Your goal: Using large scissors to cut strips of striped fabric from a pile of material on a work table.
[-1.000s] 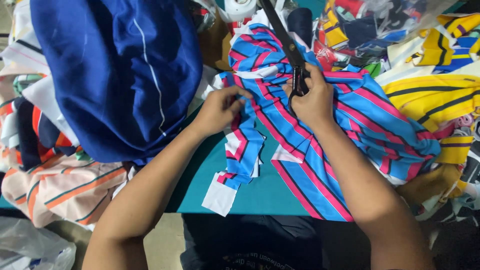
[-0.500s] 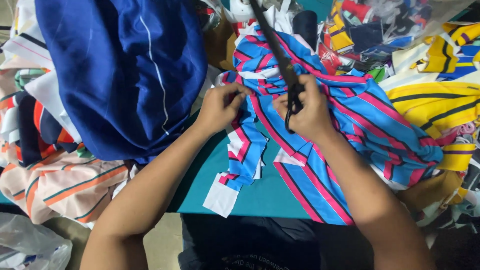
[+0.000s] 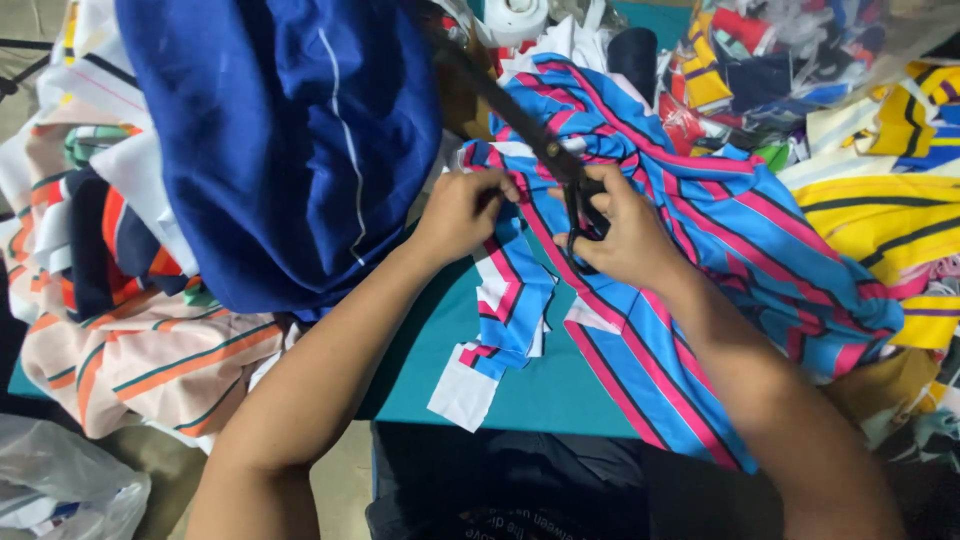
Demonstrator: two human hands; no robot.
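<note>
The black scissors (image 3: 540,150) have tilted further toward 10 o'clock since the earlier frame. The right hand (image 3: 615,240) grips their handles. The left hand (image 3: 465,212) pinches the blue-and-pink striped fabric (image 3: 740,240) at 9 o'clock of the blades.

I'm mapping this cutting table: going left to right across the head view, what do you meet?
Peach striped fabric → navy blue garment → left hand → black scissors in the right hand → blue-and-pink striped fabric → yellow striped fabric.

Two hands counted: left hand (image 3: 462,212), right hand (image 3: 622,238). One pair of scissors (image 3: 560,170) seen. One blue-and-pink striped cloth (image 3: 720,240), one dark blue garment (image 3: 290,140), one white roll (image 3: 515,18) noted.
</note>
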